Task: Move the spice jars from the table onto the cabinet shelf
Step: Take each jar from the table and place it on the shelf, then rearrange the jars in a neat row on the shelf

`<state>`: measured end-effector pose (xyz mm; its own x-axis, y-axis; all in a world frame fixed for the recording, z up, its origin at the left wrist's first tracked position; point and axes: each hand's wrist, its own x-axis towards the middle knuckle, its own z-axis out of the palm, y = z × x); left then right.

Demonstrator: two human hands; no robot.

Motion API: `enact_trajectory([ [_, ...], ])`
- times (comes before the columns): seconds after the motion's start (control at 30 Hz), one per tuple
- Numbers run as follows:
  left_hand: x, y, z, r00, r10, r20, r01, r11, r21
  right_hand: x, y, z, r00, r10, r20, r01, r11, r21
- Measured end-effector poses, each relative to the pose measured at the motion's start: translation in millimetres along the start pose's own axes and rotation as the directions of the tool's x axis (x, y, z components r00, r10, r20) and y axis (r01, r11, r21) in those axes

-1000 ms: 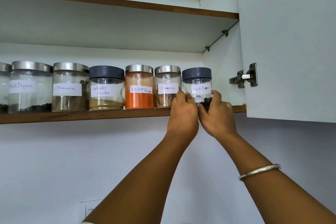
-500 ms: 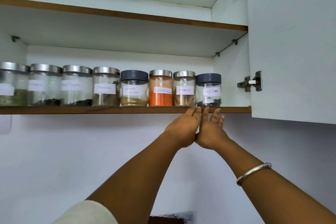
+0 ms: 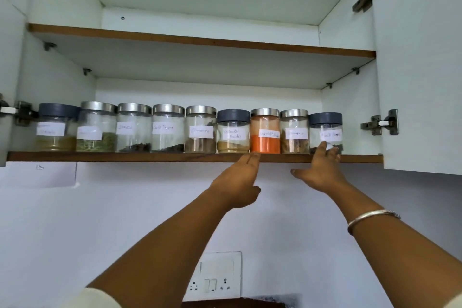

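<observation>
Several labelled spice jars stand in a row on the lower cabinet shelf (image 3: 125, 157). The rightmost is a black pepper jar (image 3: 325, 127) with a dark lid; beside it stand a cinnamon jar (image 3: 294, 131) and an orange red chilli powder jar (image 3: 265, 131). My right hand (image 3: 318, 170) is raised with straight, spread fingers whose tips overlap the foot of the black pepper jar. My left hand (image 3: 237, 181) reaches up flat, its fingertips at the shelf's front edge under the chilli jar. Neither hand holds anything.
The open right cabinet door (image 3: 422, 70) hangs just right of my right hand, with hinges (image 3: 382, 124) on it. An upper shelf (image 3: 200, 41) spans above the jars. A wall socket plate (image 3: 215, 276) sits below, and a paper note (image 3: 42, 174) is on the wall at left.
Both hands have let go of the black pepper jar and drawn apart from each other. The view has pulled back, showing more of the row.
</observation>
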<state>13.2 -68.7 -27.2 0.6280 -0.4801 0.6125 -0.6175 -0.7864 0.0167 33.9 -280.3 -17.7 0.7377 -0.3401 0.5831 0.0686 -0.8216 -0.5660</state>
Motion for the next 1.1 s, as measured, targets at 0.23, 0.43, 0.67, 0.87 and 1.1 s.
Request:
enact_trajectory([
  [0.23, 40.8, 66.5, 40.3, 0.991, 0.128, 0.028, -0.126, 0.991, -0.05, 1.9, 38.9, -0.7, 0.999, -0.039, -0.02, 0.037, 0.997, -0.061],
  [0.43, 82.2, 94.3, 57.9, 0.988, 0.14, -0.06, -0.137, 0.989, 0.058, 10.3, 59.4, -9.7, 0.982, -0.189, 0.008, 0.188, 0.973, -0.133],
  [0.67, 101.7, 96.3, 74.2, 0.994, 0.11, -0.012, -0.106, 0.98, 0.17, 19.0, 66.0, -5.0, 0.959, -0.278, 0.048, 0.283, 0.942, -0.181],
  [0.87, 97.3, 88.1, 74.5, 0.991, 0.135, 0.011, -0.134, 0.969, 0.208, 19.4, 68.3, -2.7, 0.965, -0.251, 0.074, 0.262, 0.938, -0.225],
  [1.1, 71.3, 50.1, 48.9, 0.989, 0.131, -0.071, -0.114, 0.97, 0.215, 0.3, 32.6, 10.7, 0.955, -0.291, -0.064, 0.275, 0.943, -0.185],
])
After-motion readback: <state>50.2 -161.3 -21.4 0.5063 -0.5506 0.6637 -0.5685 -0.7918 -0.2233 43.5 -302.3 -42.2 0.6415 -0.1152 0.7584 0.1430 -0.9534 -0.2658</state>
